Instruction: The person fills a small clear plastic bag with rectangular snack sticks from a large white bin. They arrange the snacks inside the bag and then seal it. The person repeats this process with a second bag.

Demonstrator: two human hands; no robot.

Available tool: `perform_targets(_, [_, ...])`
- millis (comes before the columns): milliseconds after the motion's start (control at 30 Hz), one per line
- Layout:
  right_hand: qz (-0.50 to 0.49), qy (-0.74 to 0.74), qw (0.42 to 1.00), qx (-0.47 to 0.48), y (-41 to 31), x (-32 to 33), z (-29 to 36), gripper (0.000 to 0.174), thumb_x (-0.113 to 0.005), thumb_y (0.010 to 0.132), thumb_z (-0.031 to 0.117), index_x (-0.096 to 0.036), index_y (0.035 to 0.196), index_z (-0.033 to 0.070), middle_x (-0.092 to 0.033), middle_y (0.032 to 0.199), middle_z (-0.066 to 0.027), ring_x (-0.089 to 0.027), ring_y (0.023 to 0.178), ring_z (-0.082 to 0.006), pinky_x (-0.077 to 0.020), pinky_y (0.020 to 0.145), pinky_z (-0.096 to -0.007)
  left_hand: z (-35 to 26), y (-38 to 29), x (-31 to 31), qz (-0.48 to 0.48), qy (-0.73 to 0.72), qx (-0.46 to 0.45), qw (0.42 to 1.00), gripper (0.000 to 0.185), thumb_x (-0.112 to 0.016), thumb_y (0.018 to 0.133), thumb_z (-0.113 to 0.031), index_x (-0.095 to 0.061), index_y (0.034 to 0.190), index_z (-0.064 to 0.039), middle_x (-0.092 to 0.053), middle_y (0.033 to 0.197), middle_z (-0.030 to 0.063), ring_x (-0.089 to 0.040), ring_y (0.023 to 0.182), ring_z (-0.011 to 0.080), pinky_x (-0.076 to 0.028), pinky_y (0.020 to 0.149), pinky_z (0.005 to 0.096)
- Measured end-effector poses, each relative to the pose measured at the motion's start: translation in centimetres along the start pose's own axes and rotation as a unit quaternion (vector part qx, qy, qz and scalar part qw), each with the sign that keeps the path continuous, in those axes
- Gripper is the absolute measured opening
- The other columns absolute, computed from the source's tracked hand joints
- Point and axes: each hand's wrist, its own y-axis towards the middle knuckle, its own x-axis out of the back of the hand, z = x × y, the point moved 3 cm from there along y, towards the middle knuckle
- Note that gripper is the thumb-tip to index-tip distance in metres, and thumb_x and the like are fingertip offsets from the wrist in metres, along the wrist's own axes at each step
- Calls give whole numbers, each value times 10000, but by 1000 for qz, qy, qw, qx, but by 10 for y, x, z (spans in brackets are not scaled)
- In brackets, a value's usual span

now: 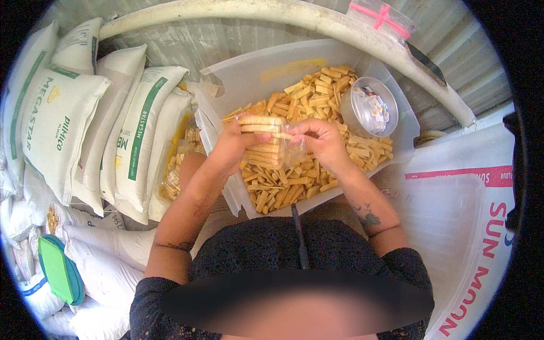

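Observation:
My left hand [236,144] grips a clear plastic bag [263,146] with a stack of flat biscuit sticks in it. At the bag's right side, my right hand [318,138] has its fingertips on a single biscuit stick [285,136] and the plastic at the bag's mouth. Beneath both hands is a large translucent plastic bin [238,70] holding a heap of loose golden biscuit sticks [293,185]. A round metal bowl [346,104] with small printed paper slips [376,108] rests on the heap at the bin's right.
Flour sacks [63,114] lean at the left, beside a yellowish container [170,148] of packed biscuit bags. Green flip-flops [59,267] lie on white sacks at lower left. A pale curved pipe [255,12] crosses behind the bin. A clear plastic lid [450,221] lies at right.

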Motion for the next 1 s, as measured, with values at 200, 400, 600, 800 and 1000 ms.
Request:
perform_targets(200, [17,-12,1000,-15,-4,1,-2,99,-606,754,6,-644,846,6,-639,814,-63,-582,746,-108,-458,697,-235,7,0,4,2,15,24,1000,364,-671,688,-4,-462,985,-17,-573,885,69,-569,822,158,-466,737,287])
perform_targets(400, [16,0,999,-43,-9,-3,-5,98,-601,750,-3,-648,835,4,-643,818,-68,-584,750,-112,-457,702,-238,12,5,4,22,73,27,997,417,-721,636,-10,-473,971,-15,-577,868,69,-570,796,146,-465,725,276])
perform_targets(600, [6,3,998,-65,-10,-5,-6,81,-613,743,13,-646,816,3,-640,794,-65,-580,731,-110,-453,689,-235,6,3,0,39,74,32,996,431,-736,609,-1,-490,963,-12,-583,857,60,-574,784,138,-469,717,262])
perform_targets(800, [6,26,998,-60,-9,-9,-8,25,-603,753,-3,-580,742,-2,-608,770,-49,-559,696,-92,-450,667,-221,8,6,-2,40,97,19,994,475,-756,591,-18,-479,978,-3,-586,852,62,-576,774,139,-470,702,263])
perform_targets(1000, [-14,68,994,-80,-9,-11,-15,96,-609,728,-22,-531,750,29,-576,712,-30,-544,655,-88,-441,619,-218,16,11,2,30,144,23,989,507,-762,590,-33,-464,1000,4,-585,857,66,-569,788,134,-461,709,261])
